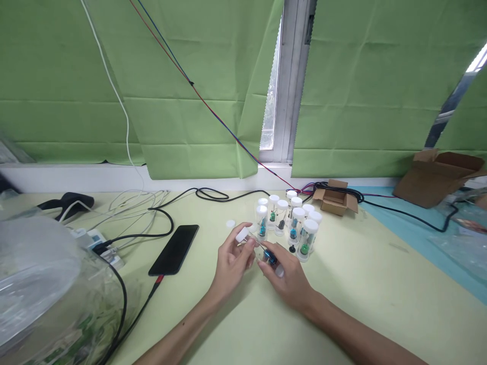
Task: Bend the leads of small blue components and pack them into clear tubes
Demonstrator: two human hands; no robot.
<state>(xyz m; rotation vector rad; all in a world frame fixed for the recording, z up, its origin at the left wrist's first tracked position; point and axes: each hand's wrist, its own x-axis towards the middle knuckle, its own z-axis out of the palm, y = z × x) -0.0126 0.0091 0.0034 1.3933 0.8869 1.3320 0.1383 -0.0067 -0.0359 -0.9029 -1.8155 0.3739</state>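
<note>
White plastic is forming the cap (241, 234) that the left hand (233, 257) is pinching, while the right hand (286, 271) is grasping a shiny blue piece (270, 256). Both things are hanging tilted above the bench (350, 289), near standing, white-capped clear tubes (307, 239); fingers are hiding any join between them.

Hands (285, 271) partly hide a blue object (270, 256); the left edge crops clear plastic (41, 274).

Capped tubes (295, 226) obstructing ahead, tabletop (365, 289) open rightward
</note>
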